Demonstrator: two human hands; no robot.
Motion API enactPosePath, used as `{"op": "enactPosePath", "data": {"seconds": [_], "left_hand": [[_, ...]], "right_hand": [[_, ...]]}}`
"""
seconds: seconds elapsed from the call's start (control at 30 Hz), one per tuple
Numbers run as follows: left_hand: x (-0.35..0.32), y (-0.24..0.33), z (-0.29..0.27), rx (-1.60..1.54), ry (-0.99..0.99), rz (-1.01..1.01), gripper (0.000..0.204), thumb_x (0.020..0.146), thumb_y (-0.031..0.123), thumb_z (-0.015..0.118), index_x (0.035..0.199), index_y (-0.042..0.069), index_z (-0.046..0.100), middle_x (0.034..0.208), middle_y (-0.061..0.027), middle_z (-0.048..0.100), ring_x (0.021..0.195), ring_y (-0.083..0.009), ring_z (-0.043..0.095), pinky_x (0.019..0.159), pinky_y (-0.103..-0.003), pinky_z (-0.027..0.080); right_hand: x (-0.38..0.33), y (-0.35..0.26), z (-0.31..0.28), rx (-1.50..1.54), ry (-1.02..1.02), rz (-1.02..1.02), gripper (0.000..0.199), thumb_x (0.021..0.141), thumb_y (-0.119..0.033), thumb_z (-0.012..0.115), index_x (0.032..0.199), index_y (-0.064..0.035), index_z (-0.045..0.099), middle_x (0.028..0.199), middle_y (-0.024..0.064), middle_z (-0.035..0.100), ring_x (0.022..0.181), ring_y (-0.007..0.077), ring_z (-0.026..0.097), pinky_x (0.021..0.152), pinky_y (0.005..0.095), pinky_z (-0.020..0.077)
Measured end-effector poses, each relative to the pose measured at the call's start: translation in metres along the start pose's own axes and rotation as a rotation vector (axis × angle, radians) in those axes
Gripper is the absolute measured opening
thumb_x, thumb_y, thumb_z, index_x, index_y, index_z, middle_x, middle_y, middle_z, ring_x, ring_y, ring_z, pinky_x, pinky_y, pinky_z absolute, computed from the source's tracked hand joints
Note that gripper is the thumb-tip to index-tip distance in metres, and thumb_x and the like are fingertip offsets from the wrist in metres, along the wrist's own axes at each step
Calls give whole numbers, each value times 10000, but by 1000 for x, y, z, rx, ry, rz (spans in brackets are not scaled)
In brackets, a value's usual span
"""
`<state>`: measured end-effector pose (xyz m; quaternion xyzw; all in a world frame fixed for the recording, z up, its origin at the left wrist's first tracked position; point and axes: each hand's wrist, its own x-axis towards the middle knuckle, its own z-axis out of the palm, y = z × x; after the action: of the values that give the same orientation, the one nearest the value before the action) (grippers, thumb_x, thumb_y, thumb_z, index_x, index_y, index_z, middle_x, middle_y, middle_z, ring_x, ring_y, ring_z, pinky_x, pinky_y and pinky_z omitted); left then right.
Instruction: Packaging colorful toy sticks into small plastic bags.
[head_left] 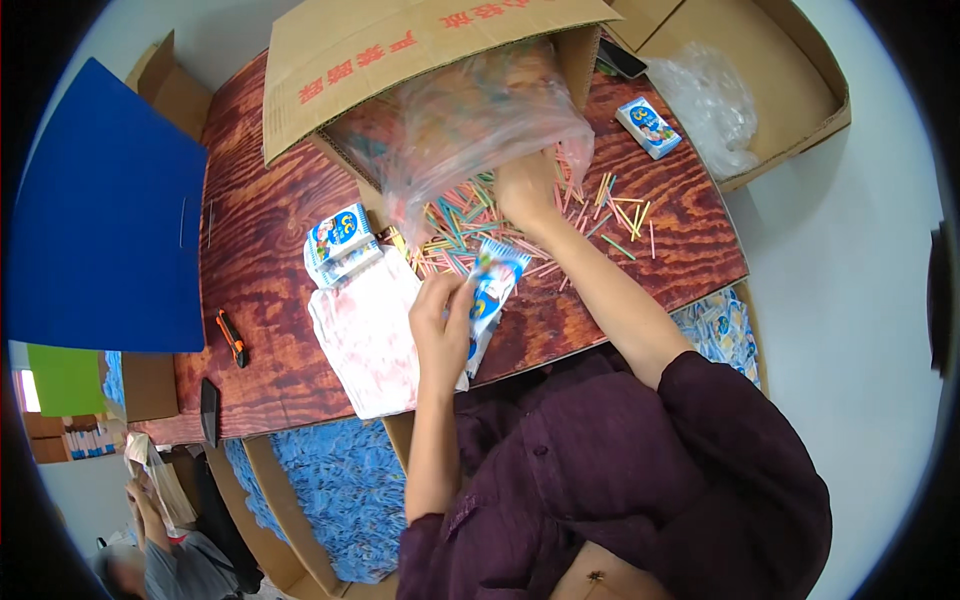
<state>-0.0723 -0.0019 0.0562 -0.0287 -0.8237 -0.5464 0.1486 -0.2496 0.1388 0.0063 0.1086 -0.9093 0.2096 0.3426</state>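
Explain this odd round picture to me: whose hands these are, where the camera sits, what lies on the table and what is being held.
There is no machine here: a person wears a wide fisheye camera on the head, looking down, so edges bend. The left hand holds a small blue and white packet open. The right hand reaches into a heap of thin coloured sticks beside a clear plastic bag spilling from a cardboard box. On the wooden table also lie more packets, a white cloth and an orange cutter.
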Motion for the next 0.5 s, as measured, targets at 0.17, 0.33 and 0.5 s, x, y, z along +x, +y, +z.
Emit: {"op": "enactPosePath", "data": {"seconds": [0.17, 0.33, 0.5], "left_hand": [[102, -28, -3, -242, -415, -188, 110, 899, 95, 615, 911, -8, 649, 950, -72, 662, 826, -143, 595, 732, -234, 452], [158, -44, -32, -720, -141, -220, 160, 940, 119, 560, 961, -22, 633, 1038, -141, 670, 968, -229, 648, 873, -330, 516], [131, -40, -30, -673, -107, -284, 167, 951, 92, 527, 996, -52, 600, 1062, -197, 660, 1043, -273, 644, 900, -385, 526]], "right_hand": [[4, 17, 0, 85, -86, -85, 283, 788, -149, 558, 1031, -85, 687, 1017, 170, 670, 998, 351, 600, 865, 504, 402], [29, 15, -19, 192, -371, 176, 237, 895, -239, 562, 1004, -76, 696, 988, 168, 677, 920, 359, 637, 779, 434, 484], [36, 47, -7, 470, -393, 178, 244, 894, -221, 576, 1047, -72, 692, 986, 151, 691, 902, 290, 658, 793, 390, 481]]}}
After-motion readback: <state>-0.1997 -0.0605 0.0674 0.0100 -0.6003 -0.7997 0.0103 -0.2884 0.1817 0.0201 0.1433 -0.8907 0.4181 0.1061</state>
